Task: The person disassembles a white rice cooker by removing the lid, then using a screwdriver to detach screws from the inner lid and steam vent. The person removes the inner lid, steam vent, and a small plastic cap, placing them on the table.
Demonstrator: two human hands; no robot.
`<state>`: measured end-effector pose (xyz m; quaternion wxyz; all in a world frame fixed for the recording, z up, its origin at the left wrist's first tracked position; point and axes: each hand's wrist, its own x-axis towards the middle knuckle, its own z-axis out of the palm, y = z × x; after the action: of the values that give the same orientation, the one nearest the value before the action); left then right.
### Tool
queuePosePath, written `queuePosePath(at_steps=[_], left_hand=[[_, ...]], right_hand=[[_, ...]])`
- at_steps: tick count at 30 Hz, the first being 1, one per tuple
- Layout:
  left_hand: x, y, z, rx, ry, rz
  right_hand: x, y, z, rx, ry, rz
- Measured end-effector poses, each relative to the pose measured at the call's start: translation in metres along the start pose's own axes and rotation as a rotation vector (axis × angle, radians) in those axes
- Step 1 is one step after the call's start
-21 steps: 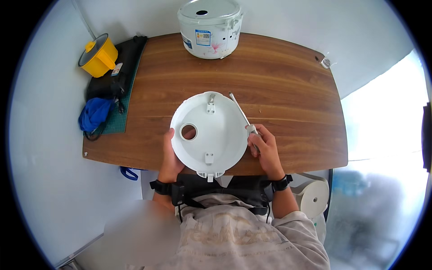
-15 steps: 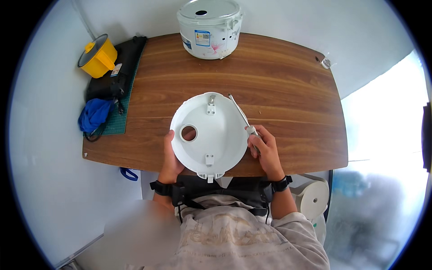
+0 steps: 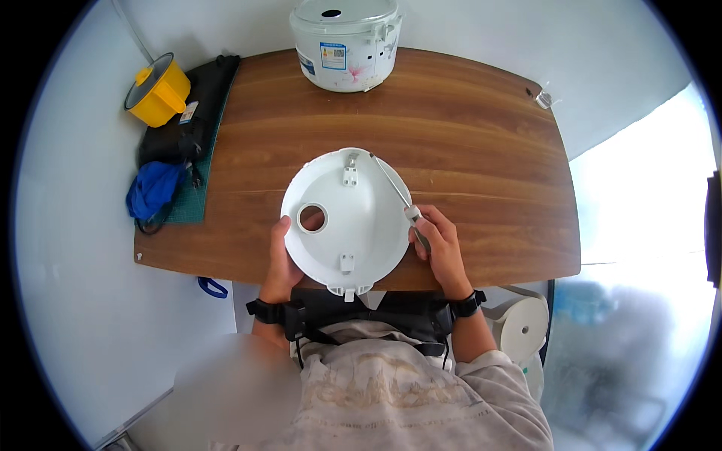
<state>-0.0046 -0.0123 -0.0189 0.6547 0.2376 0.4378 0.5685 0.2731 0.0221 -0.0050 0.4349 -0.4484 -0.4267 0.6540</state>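
A round white plastic cover (image 3: pixel 368 218) lies tilted near the table's front edge, its hollow side toward me. It has a ringed hole at its left, two small bracket mounts and a latch tab at the near rim. My left hand (image 3: pixel 281 254) grips its left edge, thumb on the rim and the other fingers hidden underneath. In my right hand (image 3: pixel 442 244) is a screwdriver (image 3: pixel 392 180), held by its grey and white handle. The shaft slants up and left over the cover's right side, its tip close to the far bracket.
A white rice cooker body (image 3: pixel 347 56) stands at the far edge of the wooden table (image 3: pixel 481 173). At the left are a yellow pot (image 3: pixel 159 94), a black case (image 3: pixel 162 143), a blue cloth (image 3: pixel 154 189) and a green mat (image 3: pixel 192 203). Clear plastic (image 3: pixel 544 99) sits at the far right corner.
The screwdriver's tip has swung left over the cover's far rim, nearer the far bracket. My left hand still holds the cover, and the whole view has shifted slightly.
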Motion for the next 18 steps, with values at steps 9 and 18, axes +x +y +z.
queuePosePath(at_steps=[9, 18], left_hand=[[0.002, 0.01, 0.003, -0.144, -0.064, -0.025], [0.023, 0.03, 0.033, -0.038, 0.018, -0.06]], right_hand=[[-0.005, -0.022, 0.001, 0.036, 0.011, 0.031], [-0.024, -0.117, -0.01, -0.568, 0.202, -0.281]])
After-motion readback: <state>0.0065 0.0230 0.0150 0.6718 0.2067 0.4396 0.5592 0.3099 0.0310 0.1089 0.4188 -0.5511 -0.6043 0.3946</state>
